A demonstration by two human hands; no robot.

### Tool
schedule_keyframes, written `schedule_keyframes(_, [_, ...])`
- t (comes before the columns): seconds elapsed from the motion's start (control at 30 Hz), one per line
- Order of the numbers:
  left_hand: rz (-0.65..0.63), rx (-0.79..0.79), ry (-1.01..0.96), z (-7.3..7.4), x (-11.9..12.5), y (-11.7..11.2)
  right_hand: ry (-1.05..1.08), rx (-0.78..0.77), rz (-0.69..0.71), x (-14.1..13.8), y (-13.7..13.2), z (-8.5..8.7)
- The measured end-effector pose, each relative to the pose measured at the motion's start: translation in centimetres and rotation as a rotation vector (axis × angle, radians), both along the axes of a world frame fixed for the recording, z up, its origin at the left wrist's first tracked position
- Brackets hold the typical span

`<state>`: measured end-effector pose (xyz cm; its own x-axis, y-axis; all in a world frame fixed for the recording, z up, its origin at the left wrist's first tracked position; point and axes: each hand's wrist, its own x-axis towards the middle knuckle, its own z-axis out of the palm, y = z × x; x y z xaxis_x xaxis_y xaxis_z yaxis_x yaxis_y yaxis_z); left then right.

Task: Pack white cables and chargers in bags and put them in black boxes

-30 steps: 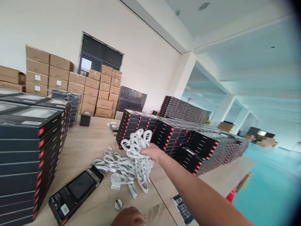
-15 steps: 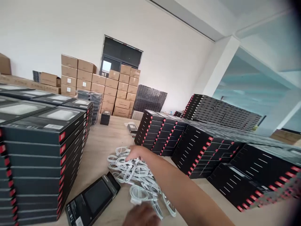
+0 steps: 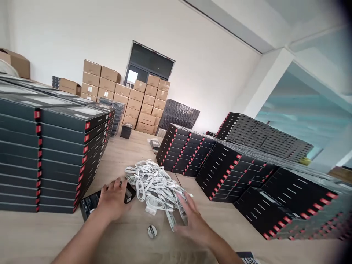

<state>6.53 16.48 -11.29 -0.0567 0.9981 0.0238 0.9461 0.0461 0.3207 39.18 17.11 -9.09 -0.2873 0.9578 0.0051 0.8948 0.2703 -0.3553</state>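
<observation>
A heap of coiled white cables (image 3: 150, 181) lies on the wooden table (image 3: 129, 154) in front of me. My left hand (image 3: 112, 200) rests with spread fingers on a flat black box (image 3: 89, 201) lying just left of the heap. My right hand (image 3: 192, 220) is open, fingers stretched, touching the heap's right edge. A small round silver disc (image 3: 152, 231) lies on the table between my two hands.
A tall stack of dark boxes with red tabs (image 3: 55, 154) stands at the left. Rows of stacked black boxes (image 3: 233, 172) run along the right. Brown cartons (image 3: 132, 101) are piled against the far wall. A small black box (image 3: 126, 131) sits far back.
My right hand let go of the bunch of cables it held up, set it on the heap and drew back to the heap's right edge. My left hand moved up onto the black box.
</observation>
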Motion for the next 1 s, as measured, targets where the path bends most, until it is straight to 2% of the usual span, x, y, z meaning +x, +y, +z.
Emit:
schedule_keyframes(0.07, [0.014, -0.008, 0.033, -0.1, 0.1, 0.0, -0.027, -0.021, 0.013, 0.6, -0.2, -2.1])
schedule_keyframes(0.13, [0.039, -0.005, 0.056, -0.2, 0.4, -0.1, -0.027, -0.026, 0.063, 0.0, 0.6, -2.9])
schedule_keyframes(0.23, [0.081, 0.036, 0.137, -0.2, 0.8, 0.0, 0.0, 0.007, 0.125, -1.6, 2.9, -2.7])
schedule_keyframes(0.33, [0.075, 0.164, 0.184, -0.2, 1.1, 0.0, 0.028, 0.053, 0.173, -3.4, 5.7, -2.5])
schedule_keyframes(0.43, [0.042, 0.256, 0.154, 0.1, 1.2, 0.0, 0.038, 0.11, 0.202, -5.2, 8.4, -3.1])
schedule_keyframes(0.53, [0.005, 0.262, 0.128, 0.2, 1.2, 0.1, 0.035, 0.18, 0.2, -7.1, 10.0, -4.1])
schedule_keyframes(0.7, [-0.16, 0.272, 0.097, 0.1, 1.3, 0.4, 0.044, 0.355, 0.143, -8.4, 9.1, -5.1])
schedule_keyframes(0.8, [-0.192, 0.256, 0.11, 0.0, 1.3, 0.4, 0.03, 0.493, 0.207, -8.3, 7.9, -4.8])
schedule_keyframes(0.9, [-0.183, 0.261, 0.115, 0.0, 1.2, 0.7, 0.082, 0.576, 0.218, -8.1, 7.4, -3.9])
schedule_keyframes(1.0, [-0.071, 0.324, 0.119, 0.1, 1.6, 1.2, 0.294, 0.596, 0.085, -8.0, 7.2, -3.0])
